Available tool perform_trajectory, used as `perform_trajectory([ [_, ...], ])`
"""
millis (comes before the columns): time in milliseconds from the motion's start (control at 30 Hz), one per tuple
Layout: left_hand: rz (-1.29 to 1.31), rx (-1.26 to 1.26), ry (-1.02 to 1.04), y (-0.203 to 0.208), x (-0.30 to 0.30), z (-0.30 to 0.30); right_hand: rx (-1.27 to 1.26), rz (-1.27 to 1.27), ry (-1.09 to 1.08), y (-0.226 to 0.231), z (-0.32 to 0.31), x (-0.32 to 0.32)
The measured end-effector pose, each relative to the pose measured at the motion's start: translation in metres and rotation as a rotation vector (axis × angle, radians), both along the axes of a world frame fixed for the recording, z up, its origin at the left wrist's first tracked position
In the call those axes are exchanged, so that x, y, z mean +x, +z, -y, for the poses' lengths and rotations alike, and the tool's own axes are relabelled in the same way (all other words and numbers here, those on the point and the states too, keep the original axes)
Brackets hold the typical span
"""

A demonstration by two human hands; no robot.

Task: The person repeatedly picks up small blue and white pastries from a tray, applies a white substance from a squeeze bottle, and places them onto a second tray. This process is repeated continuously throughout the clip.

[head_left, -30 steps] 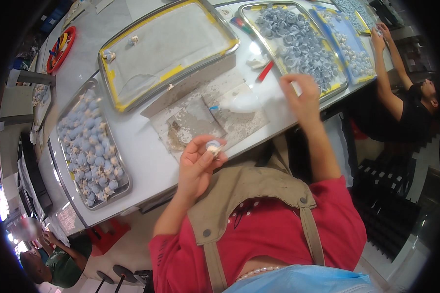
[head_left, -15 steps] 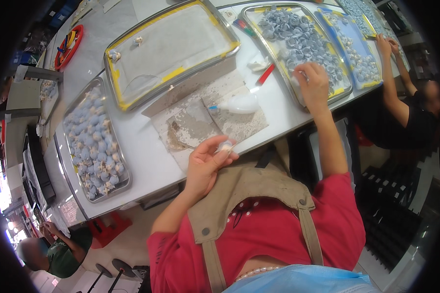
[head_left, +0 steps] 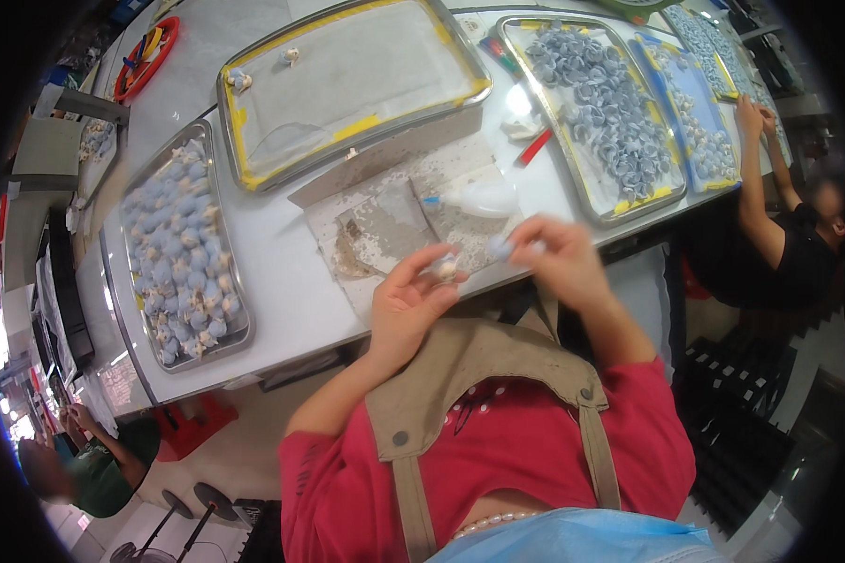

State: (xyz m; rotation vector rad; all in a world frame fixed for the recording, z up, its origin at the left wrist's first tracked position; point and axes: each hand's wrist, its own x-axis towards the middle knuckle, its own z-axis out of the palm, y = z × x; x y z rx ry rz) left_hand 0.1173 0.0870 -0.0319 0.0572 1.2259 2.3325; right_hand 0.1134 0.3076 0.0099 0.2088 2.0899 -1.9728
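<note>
Above the table's near edge, my left hand (head_left: 406, 305) pinches a small cream-and-white figurine piece (head_left: 447, 270) between thumb and fingers. My right hand (head_left: 569, 266), a little blurred, is closed on a pale blue cup-shaped piece (head_left: 501, 249) just right of the figurine piece; the two pieces are apart. Behind both hands, a white squeeze bottle (head_left: 483, 198) with a blue tip lies on a stained cardboard sheet (head_left: 371, 230). Many similar blue cup-shaped pieces (head_left: 620, 127) fill the metal tray (head_left: 587, 202) at the right.
At the left stands a metal tray (head_left: 244, 324) of blue-and-cream figures (head_left: 183, 235). A paper-lined tray (head_left: 366, 80) at the back holds two figures. Right of it lies a red tool (head_left: 533, 148). Farther right are a blue tray (head_left: 690, 103) and a co-worker's hands (head_left: 756, 117).
My right hand has come from the right tray toward my left hand, bringing a blue cup-shaped piece. My left hand still holds the figurine piece. The view has shifted slightly.
</note>
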Motion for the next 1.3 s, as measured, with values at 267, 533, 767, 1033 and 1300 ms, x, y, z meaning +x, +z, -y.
perform_trajectory([
  [267,-0.157,-0.159,0.008,0.004,0.004,0.004,0.055,-0.067,0.142,-0.003,0.038,0.007],
  [533,-0.103,-0.111,0.053,0.007,0.005,0.002,0.696,-0.947,0.065,-0.014,0.046,0.012],
  [767,-0.211,-0.201,0.063,0.006,0.006,-0.004,0.734,-0.958,-0.018,-0.017,0.047,0.018],
  [1033,-0.27,-0.377,-0.02,0.008,0.007,0.004,0.793,-0.944,0.069,-0.007,0.039,0.012],
  [1300,-0.124,-0.106,-0.092,0.032,-0.001,0.003,0.065,-0.44,0.217,0.004,0.03,-0.006],
])
